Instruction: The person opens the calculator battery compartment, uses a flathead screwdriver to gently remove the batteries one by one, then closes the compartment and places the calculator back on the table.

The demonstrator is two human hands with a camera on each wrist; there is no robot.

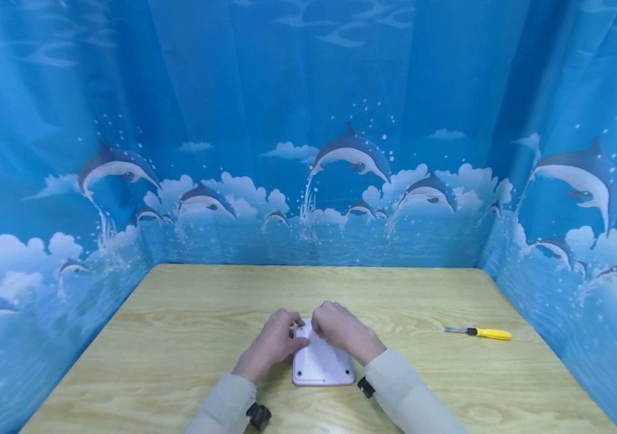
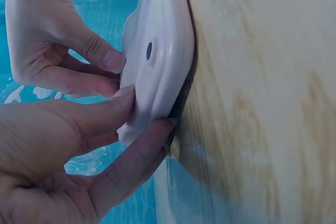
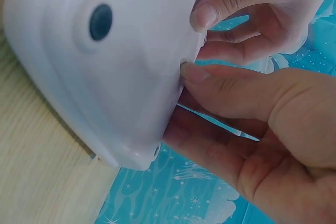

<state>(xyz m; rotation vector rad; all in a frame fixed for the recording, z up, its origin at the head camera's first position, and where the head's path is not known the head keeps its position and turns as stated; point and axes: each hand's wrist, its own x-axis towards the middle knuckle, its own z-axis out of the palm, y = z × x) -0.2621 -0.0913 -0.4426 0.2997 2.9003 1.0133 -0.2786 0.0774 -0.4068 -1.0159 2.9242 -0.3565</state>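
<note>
A flat, pale pinkish-white device (image 1: 323, 361) with rounded corners lies near the front of the table, its side with small dark round feet facing up. My left hand (image 1: 274, 339) holds it at the far left corner, the thumb on the upper face and fingers below the edge in the left wrist view. At the far edge, my right hand (image 1: 342, 330) pinches the device (image 3: 139, 82), thumb on its face and fingers curled under. Both thumbs are close together along that edge. The device's other side is hidden.
To the right on the wooden table (image 1: 205, 301) lies a screwdriver (image 1: 493, 334) with a yellow handle, its metal shaft pointing left. A blue dolphin-print curtain (image 1: 308, 90) encloses the back and sides. Black wrist cameras (image 1: 259, 416) sit at both sleeves.
</note>
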